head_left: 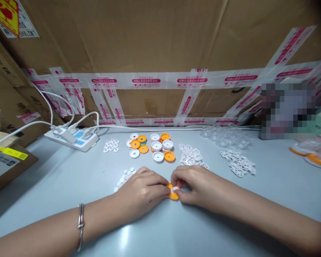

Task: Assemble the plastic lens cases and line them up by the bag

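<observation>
An orange round plastic disc [173, 196] lies at the table's front middle, between my two hands. My left hand [147, 187] is closed, its fingertips gripping the disc's left edge. From the other side, my right hand [191, 184] pinches a small white plastic piece [175, 188] at the disc's centre; fingers hide part of it. Beyond the hands lie white and orange round cups [158, 157] and a group of orange and white rings [134, 153]. Small white round caps [125, 176] are scattered by my left hand, and white openwork discs [189, 161] lie past my right.
A white power strip [80, 142] with plugged-in cables sits at the back left. Small white parts [111, 145], flat white cutout pieces [238, 162] and clear plastic covers [230, 137] lie further back. A large taped cardboard box [149, 43] walls off the table's rear.
</observation>
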`<action>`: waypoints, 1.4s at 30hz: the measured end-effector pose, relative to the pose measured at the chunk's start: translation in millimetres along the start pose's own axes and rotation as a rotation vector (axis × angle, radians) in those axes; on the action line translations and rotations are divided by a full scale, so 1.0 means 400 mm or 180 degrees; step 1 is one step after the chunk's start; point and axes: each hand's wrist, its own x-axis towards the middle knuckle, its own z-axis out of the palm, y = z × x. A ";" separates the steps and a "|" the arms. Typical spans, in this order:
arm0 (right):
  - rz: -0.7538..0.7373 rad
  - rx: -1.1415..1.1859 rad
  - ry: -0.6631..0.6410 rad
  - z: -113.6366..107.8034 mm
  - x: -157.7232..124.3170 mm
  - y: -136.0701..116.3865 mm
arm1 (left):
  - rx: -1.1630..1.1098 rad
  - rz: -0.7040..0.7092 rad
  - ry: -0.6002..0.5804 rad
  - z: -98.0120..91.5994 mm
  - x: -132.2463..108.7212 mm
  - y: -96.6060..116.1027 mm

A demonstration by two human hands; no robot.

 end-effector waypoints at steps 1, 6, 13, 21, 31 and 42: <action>-0.0066 -0.0054 0.0011 0.002 0.001 0.003 | 0.0048 0.0035 0.0006 0.001 0.000 0.000; -0.0598 -0.0517 -0.0044 0.001 0.002 0.008 | 0.0364 0.0250 -0.0019 -0.001 -0.004 -0.001; -0.1044 -0.0137 0.0113 -0.005 -0.003 0.037 | 0.0454 0.0350 -0.0124 -0.009 -0.003 0.005; -0.1183 0.0338 0.0112 -0.007 -0.011 0.052 | 0.0474 0.0318 -0.0149 -0.011 -0.005 0.005; -0.1183 0.0440 0.0058 0.000 -0.019 0.059 | 0.0436 0.0259 -0.0164 -0.009 -0.007 0.004; -0.0835 0.0664 0.0129 0.006 -0.025 0.055 | 0.0358 0.0139 0.0024 -0.001 -0.008 0.006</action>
